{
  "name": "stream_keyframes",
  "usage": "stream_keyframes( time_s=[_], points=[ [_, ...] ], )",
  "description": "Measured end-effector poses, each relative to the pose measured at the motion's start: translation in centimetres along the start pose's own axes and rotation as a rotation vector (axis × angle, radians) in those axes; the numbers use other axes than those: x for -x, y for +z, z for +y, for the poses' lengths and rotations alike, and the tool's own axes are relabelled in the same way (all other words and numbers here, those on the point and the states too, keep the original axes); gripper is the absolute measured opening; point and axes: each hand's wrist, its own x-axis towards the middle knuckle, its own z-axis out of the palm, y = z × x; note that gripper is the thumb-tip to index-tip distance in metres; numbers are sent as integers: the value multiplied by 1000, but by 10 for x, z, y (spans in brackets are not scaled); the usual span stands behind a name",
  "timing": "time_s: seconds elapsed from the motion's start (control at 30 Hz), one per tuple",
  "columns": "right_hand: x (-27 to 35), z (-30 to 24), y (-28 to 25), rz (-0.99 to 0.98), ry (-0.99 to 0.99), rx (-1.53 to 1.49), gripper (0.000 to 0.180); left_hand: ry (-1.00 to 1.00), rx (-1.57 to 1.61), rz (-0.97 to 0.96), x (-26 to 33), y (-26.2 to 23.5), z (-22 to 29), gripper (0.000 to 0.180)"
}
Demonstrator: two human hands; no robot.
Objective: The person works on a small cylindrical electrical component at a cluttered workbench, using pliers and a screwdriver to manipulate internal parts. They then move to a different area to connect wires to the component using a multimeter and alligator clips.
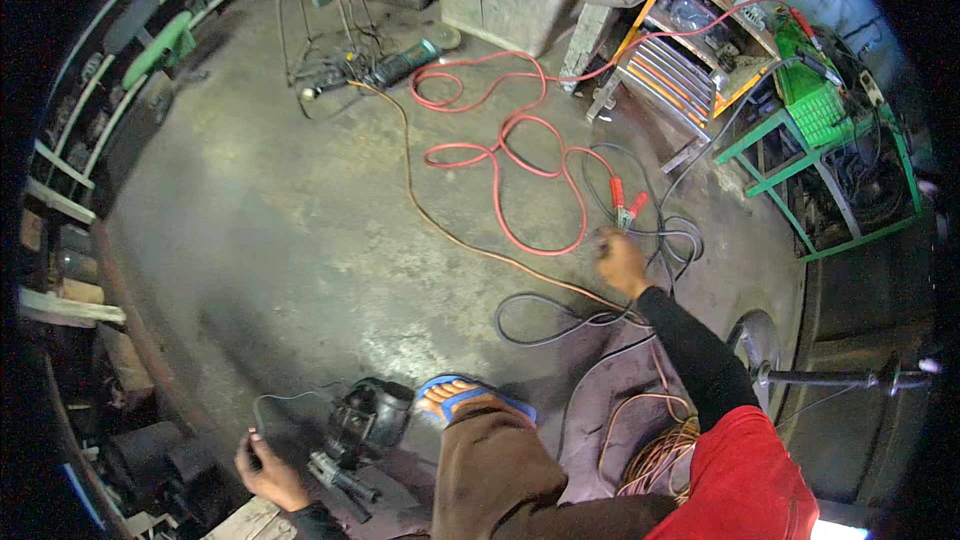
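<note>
At the lower left, my left hand [272,472] is closed, its fingertips pinching the end of a thin grey wire [285,397]. The wire runs to a black, rounded part [372,420] on the floor, whose kind I cannot make out. Beside that part lies a grey and black metal piece [343,480]. My right hand [624,264] reaches forward with bent fingers, right by the metal jaws of a red-handled clamp [626,208]. Whether the fingers touch the clamp is unclear. A red cable [497,195] leads from the clamp and loops over the floor.
Black cable [535,342] and an orange cord [412,190] cross the floor. An angle grinder [408,62] lies at the back. A green metal stand [815,120] and an orange-framed cabinet [670,70] are at the right. My foot wears a blue sandal [515,405]. Coiled wire [655,450] lies at the lower right.
</note>
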Motion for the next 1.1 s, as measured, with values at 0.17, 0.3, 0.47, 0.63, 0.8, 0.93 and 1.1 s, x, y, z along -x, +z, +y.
stream_keyframes(
  time_s=[0.17,0.3,0.47,0.63,0.8,0.93,1.1],
  points=[
    [-50,123,-7,-266,58,721,82,-64,-63,-20,-20,30,-6,33],
    [-95,137,29,-428,-166,940,92,2,-97,-68,-28,23,-7,28],
    [-98,84,10,-432,-184,833,62,-36,-104,-4,-35,-12,-11,25],
    [-30,-15,17,-456,-321,470,62,-250,39,77,-17,-23,-9,26],
    [4,-46,44,-551,-403,425,102,-226,203,62,6,-28,-3,25],
    [7,-26,40,-661,-336,542,126,-183,224,54,9,-47,5,20],
    [-6,-25,46,-709,-321,628,109,-196,312,-17,25,-52,7,18]
  ],
)
